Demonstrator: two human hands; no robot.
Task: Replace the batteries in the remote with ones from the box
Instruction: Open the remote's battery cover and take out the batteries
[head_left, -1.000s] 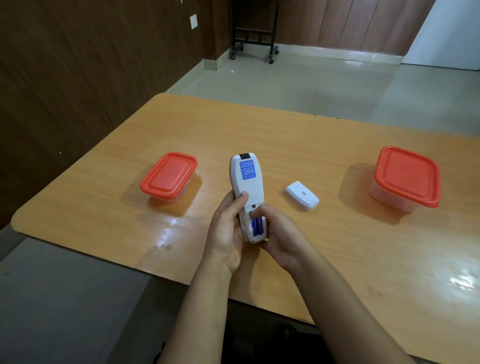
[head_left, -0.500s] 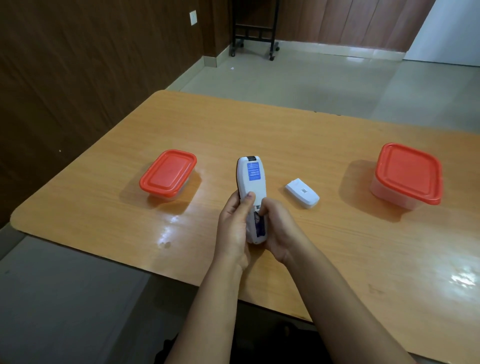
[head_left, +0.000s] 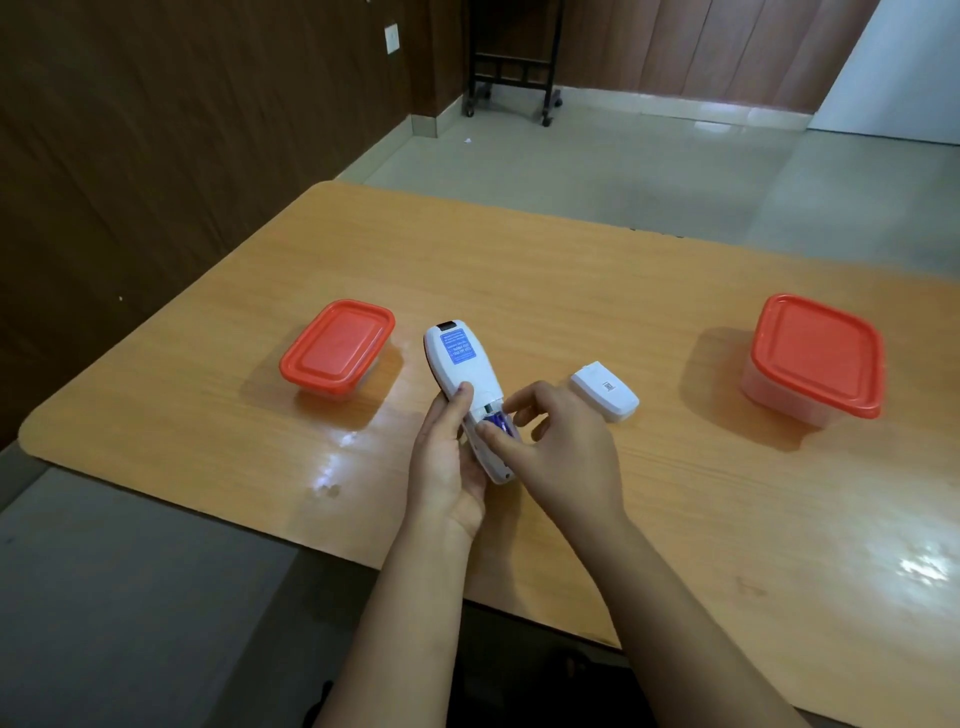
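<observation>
A white remote (head_left: 462, 366) with a blue label lies back-up in my left hand (head_left: 449, 467), which grips its lower half from the left. Its battery bay is uncovered, and a blue-purple battery (head_left: 500, 422) shows inside. My right hand (head_left: 558, 447) reaches in from the right, thumb and forefinger pinching at that battery. The remote's white battery cover (head_left: 605, 392) rests on the wooden table (head_left: 519, 270) just right of my hands. Two boxes with red lids stand closed: a small one (head_left: 337, 345) on the left and a larger one (head_left: 815, 356) on the right.
The table's near edge runs under my forearms, and its left corner is rounded. A dark wood wall is to the left. A black wheeled stand (head_left: 514, 67) is on the tiled floor beyond the table.
My left hand tilted the remote's top leftward. My right hand's fingers spread out, with thumb and forefinger now pinching the battery in the bay.
</observation>
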